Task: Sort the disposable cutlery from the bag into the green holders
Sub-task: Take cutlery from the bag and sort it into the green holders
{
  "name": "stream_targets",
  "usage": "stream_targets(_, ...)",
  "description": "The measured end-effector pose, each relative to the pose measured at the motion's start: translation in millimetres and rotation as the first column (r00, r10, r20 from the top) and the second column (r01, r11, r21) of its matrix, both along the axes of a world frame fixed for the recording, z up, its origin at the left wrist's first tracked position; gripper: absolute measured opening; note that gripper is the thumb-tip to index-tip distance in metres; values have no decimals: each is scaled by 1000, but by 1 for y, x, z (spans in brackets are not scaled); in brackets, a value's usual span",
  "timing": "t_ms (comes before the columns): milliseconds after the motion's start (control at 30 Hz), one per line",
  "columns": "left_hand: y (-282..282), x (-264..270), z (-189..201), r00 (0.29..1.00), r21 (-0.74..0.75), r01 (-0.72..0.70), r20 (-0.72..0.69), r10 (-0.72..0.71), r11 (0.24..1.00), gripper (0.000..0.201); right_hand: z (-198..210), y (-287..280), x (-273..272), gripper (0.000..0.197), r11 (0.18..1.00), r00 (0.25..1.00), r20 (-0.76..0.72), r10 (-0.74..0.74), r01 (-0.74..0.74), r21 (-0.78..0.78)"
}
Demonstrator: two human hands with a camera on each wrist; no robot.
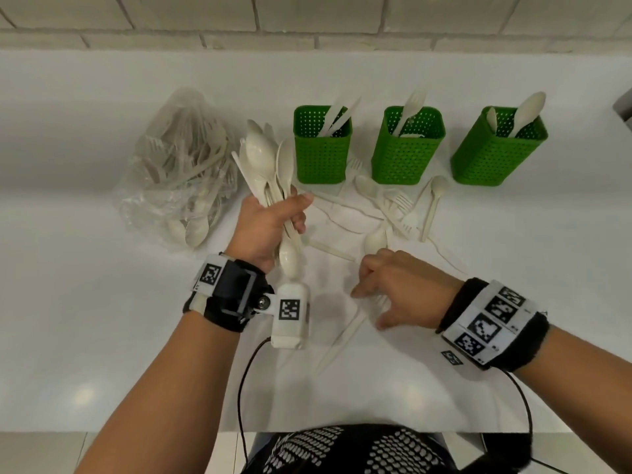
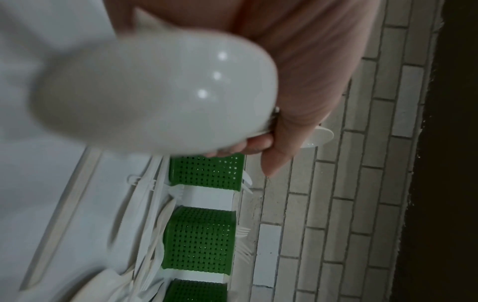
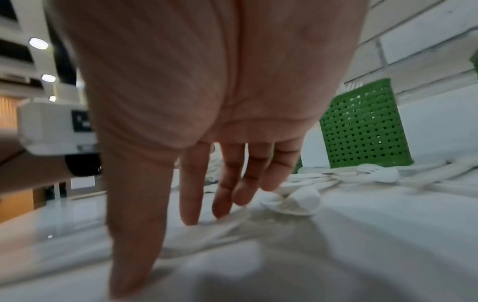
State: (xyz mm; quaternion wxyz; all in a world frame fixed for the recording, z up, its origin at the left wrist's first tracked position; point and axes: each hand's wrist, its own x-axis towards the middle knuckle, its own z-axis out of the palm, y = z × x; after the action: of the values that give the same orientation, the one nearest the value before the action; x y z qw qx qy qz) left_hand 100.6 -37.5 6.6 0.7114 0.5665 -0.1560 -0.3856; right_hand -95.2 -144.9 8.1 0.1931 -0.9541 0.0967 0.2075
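My left hand (image 1: 273, 224) grips a bundle of white spoons (image 1: 270, 165), bowls mostly up, one bowl (image 2: 155, 92) hanging close to the wrist camera. My right hand (image 1: 386, 289) hovers low over the counter with fingers spread and straight, directly above a white fork or knife (image 1: 345, 333) lying there; its fingers (image 3: 191, 183) hold nothing. Three green holders stand in a row: the left (image 1: 321, 155) with knives, the middle (image 1: 407, 155) with a fork, the right (image 1: 496, 155) with spoons. A clear bag (image 1: 181, 165) of cutlery lies at the left.
Loose spoons and forks (image 1: 400, 206) are scattered on the white counter (image 1: 102, 336) in front of the holders. A tiled wall (image 1: 307, 22) runs behind. The counter's front edge lies near my body, with a cable (image 1: 242, 388) hanging over it.
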Motion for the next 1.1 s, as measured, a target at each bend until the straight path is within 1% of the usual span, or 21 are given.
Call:
stream_targets(100,1,-3,-1,997,24,73,-7,-72,997,22,1,1,1,31,998,1000,28,12,-10,-63)
stream_targets(200,4,-6,0,964,141,251,57,-260,958,20,2,-3,5,8,996,998,38,-45,48,-69)
stream_targets(233,5,-8,0,940,193,308,92,-330,932,13,1,-4,7,7,996,997,49,-67,69,-62)
stream_targets(267,5,-11,0,911,242,357,125,-394,902,6,1,-5,8,11,995,995,57,-80,83,-53)
stream_targets(300,7,-14,0,881,285,394,155,-447,874,7,2,-6,11,14,996,994,69,-87,89,-30)
stream_targets(367,8,-21,0,805,329,481,200,-558,812,18,11,-6,15,13,989,977,159,-140,128,79)
stream_targets(433,7,-26,3,739,340,550,228,-634,763,19,24,-10,19,10,950,916,300,-267,197,242)
stream_targets(467,7,-27,3,735,335,560,221,-641,758,19,31,-13,21,13,913,860,368,-354,232,336)
stream_targets(500,7,-27,3,747,326,557,205,-632,764,19,37,-17,23,20,857,788,411,-458,268,440)
stream_targets(533,6,-27,3,760,319,547,199,-619,774,19,41,-24,23,25,790,711,427,-559,300,534)
stream_targets(567,5,-26,2,773,318,529,203,-601,787,19,40,-33,24,28,734,642,421,-641,350,582)
stream_targets(600,4,-25,0,794,317,497,209,-571,807,17,36,-45,24,29,714,607,407,-683,435,548)
stream_targets(633,3,-25,0,827,302,452,210,-521,839,16,31,-57,24,31,725,618,383,-686,541,427)
stream_targets(667,2,-25,-2,872,269,396,189,-452,878,16,25,-67,24,36,742,656,349,-669,616,263)
stream_targets(700,0,-24,-2,915,220,346,136,-380,912,18,19,-74,26,41,758,701,316,-640,642,112)
stream_targets(767,-3,-23,-3,964,110,265,-51,-260,958,23,9,-80,33,51,789,782,242,-574,608,-93)
stream_targets(800,-5,-23,-3,963,59,229,-159,-217,972,21,6,-79,39,55,800,814,193,-548,577,-163)
stream_targets(867,-7,-24,-4,921,-11,166,-356,-159,986,10,0,-75,50,61,816,855,120,-504,517,-258)
stream_targets(933,-7,-23,-6,871,-36,115,-477,-118,993,13,-5,-73,58,54,826,877,127,-463,478,-297)
stream_targets(1033,-5,-22,-6,840,-66,84,-533,-106,994,11,-9,-73,63,30,834,891,177,-419,455,-313)
stream_targets(1100,-4,-21,-6,842,-62,66,-532,-89,996,11,-9,-73,61,21,841,907,171,-386,422,-338)
